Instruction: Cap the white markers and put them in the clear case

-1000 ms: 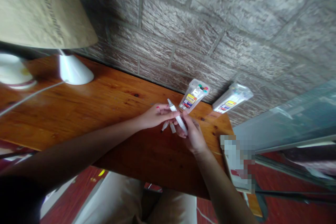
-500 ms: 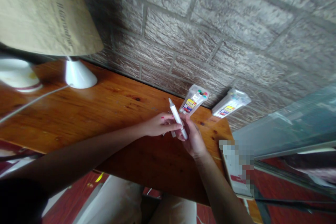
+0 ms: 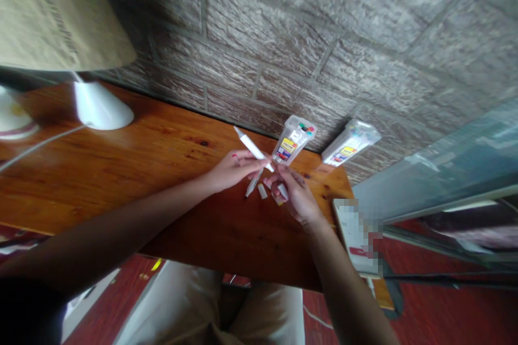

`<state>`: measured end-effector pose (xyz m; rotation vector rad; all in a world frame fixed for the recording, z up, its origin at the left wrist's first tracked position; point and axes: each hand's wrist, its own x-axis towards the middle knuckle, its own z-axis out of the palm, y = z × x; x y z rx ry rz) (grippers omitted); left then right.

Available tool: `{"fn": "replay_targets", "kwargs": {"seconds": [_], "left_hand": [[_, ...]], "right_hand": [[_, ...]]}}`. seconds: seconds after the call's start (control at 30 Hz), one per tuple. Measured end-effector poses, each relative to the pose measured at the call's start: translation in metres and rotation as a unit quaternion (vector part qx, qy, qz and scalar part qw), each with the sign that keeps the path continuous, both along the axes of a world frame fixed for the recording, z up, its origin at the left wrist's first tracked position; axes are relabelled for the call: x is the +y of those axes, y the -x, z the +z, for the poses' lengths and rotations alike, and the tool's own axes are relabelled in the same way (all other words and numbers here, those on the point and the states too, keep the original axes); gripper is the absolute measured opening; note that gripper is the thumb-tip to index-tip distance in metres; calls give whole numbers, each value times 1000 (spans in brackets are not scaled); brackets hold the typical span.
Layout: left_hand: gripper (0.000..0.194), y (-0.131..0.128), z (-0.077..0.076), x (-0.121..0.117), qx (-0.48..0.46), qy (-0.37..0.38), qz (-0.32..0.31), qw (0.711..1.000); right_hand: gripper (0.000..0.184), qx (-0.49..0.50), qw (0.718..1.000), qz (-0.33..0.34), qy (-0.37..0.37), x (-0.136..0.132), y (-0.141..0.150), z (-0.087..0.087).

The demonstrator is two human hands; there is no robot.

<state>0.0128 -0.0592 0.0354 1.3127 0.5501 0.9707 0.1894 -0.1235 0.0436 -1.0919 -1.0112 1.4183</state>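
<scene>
My left hand is closed round a white marker pen, which slants up and left with its grey tip end uppermost. My right hand is beside the pen's lower end, with a small white pen cap held in its curled fingers. Whether its thumb and index finger touch the pen, I cannot tell. Beneath the hands, a second marker pen lies on the wooden desk, partly hidden by my left hand. A loose white cap lies beside it, and another small piece shows under my right fingers.
Two clear plastic marker cases stand by the stone-patterned wall. A lamp and a white cup are at the left of the desk. A book-like item lies at the right edge.
My left hand has moved the marker pen up and left. A white cap now shows apart from the pen in my right hand. The view has shifted slightly, uncovering the pen and cap on the desk.
</scene>
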Motion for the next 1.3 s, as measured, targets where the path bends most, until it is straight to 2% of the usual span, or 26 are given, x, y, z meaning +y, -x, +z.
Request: {"fn": "replay_targets", "kwargs": {"seconds": [0.17, 0.3, 0.57, 0.67, 0.77, 0.9, 1.03, 1.13, 1.3], "left_hand": [[25, 9, 2, 16, -45, 40, 92, 994], [22, 8, 0, 21, -67, 69, 117, 988], [22, 7, -3, 18, -73, 119, 64, 988], [25, 6, -3, 17, -74, 128, 44, 988], [28, 5, -3, 16, -68, 129, 25, 989], [29, 4, -5, 14, -56, 103, 0, 993], [30, 4, -5, 12, -39, 82, -14, 996], [30, 4, -7, 12, -26, 73, -24, 997], [29, 1, -13, 11, -24, 65, -35, 997]], "right_hand": [[26, 30, 997, -18, 73, 3, -22, 9], [34, 88, 990, -2, 110, 2, -41, 15], [35, 111, 993, 36, 25, 1, -47, 15], [31, 104, 993, 56, 24, -1, -44, 15], [34, 66, 994, 64, 57, -2, -42, 16], [37, -33, 996, 52, 69, -3, -38, 15], [52, -130, 988, 61, 62, -2, -34, 13], [60, -168, 982, 65, 51, -2, -30, 12], [59, -212, 977, 31, 11, -2, -23, 7]]}}
